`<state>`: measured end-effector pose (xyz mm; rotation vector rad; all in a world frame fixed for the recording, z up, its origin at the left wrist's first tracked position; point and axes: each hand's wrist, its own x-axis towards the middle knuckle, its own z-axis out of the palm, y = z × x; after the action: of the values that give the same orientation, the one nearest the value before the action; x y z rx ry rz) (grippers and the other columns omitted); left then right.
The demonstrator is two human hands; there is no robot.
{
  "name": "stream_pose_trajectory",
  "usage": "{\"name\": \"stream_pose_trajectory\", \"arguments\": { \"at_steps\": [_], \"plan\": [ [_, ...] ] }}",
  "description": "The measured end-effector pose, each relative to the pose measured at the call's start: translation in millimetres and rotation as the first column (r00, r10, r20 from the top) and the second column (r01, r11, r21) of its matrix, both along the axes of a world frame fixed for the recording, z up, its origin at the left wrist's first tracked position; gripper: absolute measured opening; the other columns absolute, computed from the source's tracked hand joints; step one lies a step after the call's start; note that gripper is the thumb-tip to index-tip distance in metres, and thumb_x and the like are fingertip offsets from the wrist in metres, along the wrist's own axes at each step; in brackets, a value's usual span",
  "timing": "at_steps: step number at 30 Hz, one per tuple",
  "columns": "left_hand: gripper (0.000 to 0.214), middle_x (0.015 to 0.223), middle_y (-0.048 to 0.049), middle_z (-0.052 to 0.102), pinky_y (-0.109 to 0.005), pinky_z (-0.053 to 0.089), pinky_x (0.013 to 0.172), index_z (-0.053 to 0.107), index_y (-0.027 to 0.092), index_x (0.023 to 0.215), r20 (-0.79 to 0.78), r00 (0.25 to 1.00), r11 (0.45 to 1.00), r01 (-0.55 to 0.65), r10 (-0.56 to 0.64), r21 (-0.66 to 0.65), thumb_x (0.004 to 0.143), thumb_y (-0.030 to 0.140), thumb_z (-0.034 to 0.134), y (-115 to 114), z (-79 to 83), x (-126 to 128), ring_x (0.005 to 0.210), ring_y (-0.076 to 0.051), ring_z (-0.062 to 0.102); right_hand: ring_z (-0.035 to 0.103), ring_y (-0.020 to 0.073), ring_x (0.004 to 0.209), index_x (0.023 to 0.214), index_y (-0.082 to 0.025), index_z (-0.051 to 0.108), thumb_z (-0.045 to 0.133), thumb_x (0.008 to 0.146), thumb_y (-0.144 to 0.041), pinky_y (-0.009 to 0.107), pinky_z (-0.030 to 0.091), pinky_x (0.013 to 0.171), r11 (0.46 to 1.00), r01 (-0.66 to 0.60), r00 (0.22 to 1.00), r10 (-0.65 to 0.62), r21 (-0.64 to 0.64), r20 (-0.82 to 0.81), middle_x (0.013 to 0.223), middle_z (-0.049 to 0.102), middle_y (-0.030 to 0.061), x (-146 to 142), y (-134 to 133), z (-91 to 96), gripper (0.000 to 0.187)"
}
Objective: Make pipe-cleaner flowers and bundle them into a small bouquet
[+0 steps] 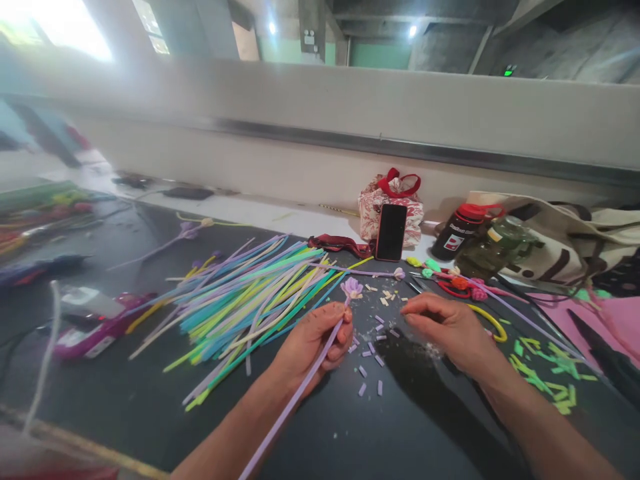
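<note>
My left hand [325,337] is closed around the stem of a lilac pipe-cleaner flower [352,288], just under its looped petals. The long stem runs down across my forearm to the bottom edge. My right hand [447,327] hovers to the right of the flower, its fingers loosely curled with nothing visible in them. On the dark tabletop between and below my hands lie several short lilac foam-like cut pieces [379,361], with several cream pieces [387,297] beyond them.
A heap of coloured pipe cleaners [250,307] spreads to the left, beside a purple glue gun [97,333]. Behind stand a phone [391,232], a patterned bag [367,210] and a black bottle [453,233]. Green scraps [550,373] and black-handled scissors [607,357] lie right.
</note>
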<state>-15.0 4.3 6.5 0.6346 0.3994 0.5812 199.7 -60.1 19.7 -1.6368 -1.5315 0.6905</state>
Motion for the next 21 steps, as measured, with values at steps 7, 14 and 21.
{"name": "stream_pose_trajectory", "arguments": {
  "at_steps": [7, 14, 21],
  "plan": [
    [0.013, 0.054, 0.0045, 0.049, -0.011, 0.019, 0.031, 0.054, 0.015, 0.073, -0.147, 0.989, 1.000, -0.025, 0.025, -0.001, 0.074, 0.027, 0.057, -1.6, -0.4, 1.4, 0.037, -0.002, 0.038, 0.043, 0.0074, 0.038, 0.067, -0.018, 0.057, 0.057, 0.072, -0.035, 0.020, 0.035, 0.037, 0.972, 0.190, 0.980, -0.196, -0.140, -0.025, 0.052, 0.051, -0.0042, -2.1, -17.2, 14.1, 0.017],
    [0.013, 0.057, 0.0032, 0.054, -0.011, 0.028, 0.033, 0.054, 0.015, 0.072, -0.197, 0.976, 0.994, -0.098, 0.088, -0.041, 0.071, 0.024, 0.062, -1.2, -4.7, 5.2, 0.042, -0.004, 0.047, 0.050, 0.0129, 0.045, 0.058, -0.023, 0.049, 0.038, 0.082, -0.049, 0.022, 0.039, 0.044, 0.897, 0.438, 0.872, -0.410, -0.054, 0.267, 0.050, 0.052, -0.0008, 15.3, -81.0, 0.9, 0.038],
    [0.011, 0.062, 0.0010, 0.056, -0.012, 0.033, 0.035, 0.057, 0.014, 0.076, -0.255, 0.960, 0.990, -0.129, 0.113, -0.048, 0.069, 0.020, 0.063, -3.5, -7.7, 8.9, 0.048, -0.005, 0.050, 0.059, 0.0220, 0.084, 0.105, -0.024, 0.052, 0.048, 0.073, -0.054, 0.033, 0.047, 0.068, 0.778, 0.629, 0.629, -0.511, 0.003, 0.586, 0.102, 0.061, 0.0047, 41.1, -133.3, -48.0, 0.044]
  ]
}}
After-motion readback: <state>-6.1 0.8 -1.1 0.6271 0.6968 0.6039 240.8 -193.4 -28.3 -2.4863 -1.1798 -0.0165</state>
